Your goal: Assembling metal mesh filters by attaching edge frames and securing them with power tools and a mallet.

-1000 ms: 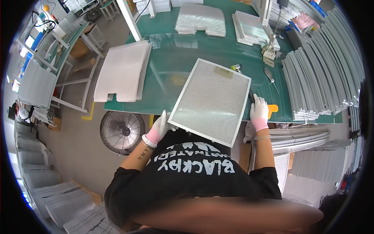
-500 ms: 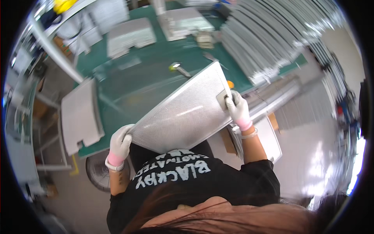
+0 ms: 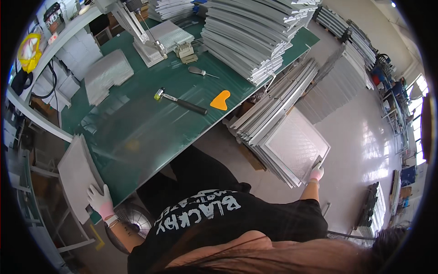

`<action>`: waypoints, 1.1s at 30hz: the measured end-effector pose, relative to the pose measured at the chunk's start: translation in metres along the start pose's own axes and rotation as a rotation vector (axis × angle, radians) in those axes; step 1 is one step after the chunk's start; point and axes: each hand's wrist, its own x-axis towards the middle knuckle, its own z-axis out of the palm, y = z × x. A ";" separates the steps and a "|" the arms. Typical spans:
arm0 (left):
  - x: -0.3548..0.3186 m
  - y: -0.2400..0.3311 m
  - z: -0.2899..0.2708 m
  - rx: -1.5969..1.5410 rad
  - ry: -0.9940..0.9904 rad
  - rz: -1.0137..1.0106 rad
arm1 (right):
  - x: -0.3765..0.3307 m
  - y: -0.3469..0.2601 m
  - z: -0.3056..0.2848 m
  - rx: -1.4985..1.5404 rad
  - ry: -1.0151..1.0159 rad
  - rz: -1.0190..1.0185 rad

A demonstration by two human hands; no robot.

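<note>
My left hand [image 3: 100, 201], in a white glove with a pink cuff, lies with spread fingers on a stack of pale notched sheets [image 3: 75, 178] at the green table's left end. My right hand [image 3: 316, 172], gloved the same way, reaches out to the right. Its fingers are closed on the near corner of a flat, light-grey framed panel [image 3: 299, 144]. That panel rests against a row of similar panels [image 3: 278, 121] standing beside the table. The fingers' undersides are hidden at that corner.
On the green table [image 3: 137, 137] lie a hammer [image 3: 185, 102], an orange scraper [image 3: 221, 100] and a screwdriver [image 3: 203, 72]. A tall stack of grey panels [image 3: 246, 41] stands at the back right. A floor fan [image 3: 132, 221] is below the table's near left corner.
The perforated panel held in both hands before me has moved away to the right. My left hand has shifted left onto the sheets; my right hand has reached out rightward.
</note>
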 end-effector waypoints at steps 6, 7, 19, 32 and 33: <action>0.011 -0.034 -0.016 -0.234 -0.146 0.166 | -0.011 0.012 0.012 -0.370 -0.097 0.086; 0.011 -0.036 -0.021 -0.245 -0.185 0.206 | -0.012 0.009 0.013 -0.370 -0.101 0.087; 0.034 -0.058 -0.045 -0.421 -0.307 0.392 | -0.045 -0.094 0.049 -0.434 0.012 -0.219; -0.011 0.004 -0.031 -0.224 -0.054 -0.378 | -0.359 -0.373 0.116 0.537 -0.666 -1.714; -0.008 0.000 -0.037 -0.223 -0.051 -0.396 | -0.376 -0.379 0.117 0.566 -0.740 -1.806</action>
